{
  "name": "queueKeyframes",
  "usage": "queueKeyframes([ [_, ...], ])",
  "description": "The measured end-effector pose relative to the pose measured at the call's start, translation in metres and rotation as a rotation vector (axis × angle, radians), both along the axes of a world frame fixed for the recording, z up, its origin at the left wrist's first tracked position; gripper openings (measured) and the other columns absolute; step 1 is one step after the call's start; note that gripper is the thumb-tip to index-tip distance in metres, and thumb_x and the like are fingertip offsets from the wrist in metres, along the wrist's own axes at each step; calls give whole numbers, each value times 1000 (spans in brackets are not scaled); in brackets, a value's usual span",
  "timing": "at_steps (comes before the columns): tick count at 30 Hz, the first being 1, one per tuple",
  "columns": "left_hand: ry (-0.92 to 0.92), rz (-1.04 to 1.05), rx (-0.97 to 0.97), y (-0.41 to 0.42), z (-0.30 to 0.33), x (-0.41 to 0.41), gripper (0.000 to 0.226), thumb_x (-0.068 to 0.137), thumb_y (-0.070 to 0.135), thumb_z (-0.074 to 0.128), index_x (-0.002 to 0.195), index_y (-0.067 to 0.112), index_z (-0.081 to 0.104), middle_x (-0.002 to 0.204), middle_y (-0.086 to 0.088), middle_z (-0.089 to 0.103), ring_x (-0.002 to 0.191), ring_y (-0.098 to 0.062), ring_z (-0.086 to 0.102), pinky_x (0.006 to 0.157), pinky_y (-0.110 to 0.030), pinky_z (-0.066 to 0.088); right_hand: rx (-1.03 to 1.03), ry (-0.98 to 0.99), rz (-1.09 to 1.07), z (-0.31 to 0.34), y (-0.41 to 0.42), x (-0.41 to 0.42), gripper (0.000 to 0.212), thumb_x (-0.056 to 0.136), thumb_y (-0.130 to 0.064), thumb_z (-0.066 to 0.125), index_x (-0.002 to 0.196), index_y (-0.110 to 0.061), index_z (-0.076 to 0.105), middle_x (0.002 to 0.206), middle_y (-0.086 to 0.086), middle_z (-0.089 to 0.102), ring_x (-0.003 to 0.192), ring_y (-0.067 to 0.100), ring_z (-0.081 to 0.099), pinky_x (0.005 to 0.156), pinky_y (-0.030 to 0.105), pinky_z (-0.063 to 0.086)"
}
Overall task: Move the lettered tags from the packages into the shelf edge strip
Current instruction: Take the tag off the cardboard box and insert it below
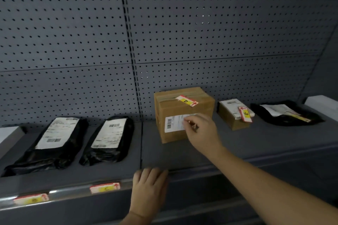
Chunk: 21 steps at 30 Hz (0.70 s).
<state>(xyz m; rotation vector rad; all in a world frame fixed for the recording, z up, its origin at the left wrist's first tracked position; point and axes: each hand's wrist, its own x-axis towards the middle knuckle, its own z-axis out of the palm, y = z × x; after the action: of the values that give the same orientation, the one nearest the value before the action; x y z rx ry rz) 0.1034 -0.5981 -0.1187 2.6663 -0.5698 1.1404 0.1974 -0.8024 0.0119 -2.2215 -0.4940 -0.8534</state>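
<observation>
Fingers (187,120) of the right hand (201,129) curl loosely, gripping nothing, before the brown cardboard box (182,113), whose top carries the red-and-yellow tag lettered D (186,100). Left hand (148,188) lies flat, fingers spread, on the near shelf edge strip (64,191), which holds 2 tags (105,187); 2 more packages to the right carry tags.

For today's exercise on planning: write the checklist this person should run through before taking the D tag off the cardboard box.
1. D tag lies on top of the cardboard box, uncovered: ok.
2. Right hand near the box, below the tag: ok.
3. Right hand free of other items: cannot tell.
4. Shelf edge strip has bare stretches beside the C tag: ok.
5. Left hand rests on the shelf edge: ok.
</observation>
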Motion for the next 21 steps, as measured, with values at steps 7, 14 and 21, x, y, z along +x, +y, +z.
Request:
queueKeyframes([
  [7, -22, 58, 61, -46, -22, 13, 39, 79, 21, 63, 117, 23, 69, 104, -1, 59, 88, -28, 52, 77, -42, 38, -42, 4, -127, 37, -42, 61, 26, 87, -47, 61, 96, -24, 71, 88, -6, 63, 86, 17, 56, 79, 46, 46],
  [14, -64, 67, 110, -51, -21, 12, 32, 83, 21, 64, 114, 23, 70, 108, -3, 62, 91, -28, 53, 79, -44, 41, -265, 219, -219, 46, -36, 84, 41, 84, -62, 53, 104, -31, 72, 106, 1, 60, 102, 25, 50, 85, 46, 34],
  [21, -78, -7, 207, -43, -30, 19, 36, 79, 17, 70, 115, 19, 68, 113, -6, 61, 97, -30, 52, 84, -46, 41, -290, 238, -231, 52, -35, 86, 31, 84, -57, 57, 90, -30, 72, 92, -1, 57, 93, 23, 50, 78, 41, 29],
])
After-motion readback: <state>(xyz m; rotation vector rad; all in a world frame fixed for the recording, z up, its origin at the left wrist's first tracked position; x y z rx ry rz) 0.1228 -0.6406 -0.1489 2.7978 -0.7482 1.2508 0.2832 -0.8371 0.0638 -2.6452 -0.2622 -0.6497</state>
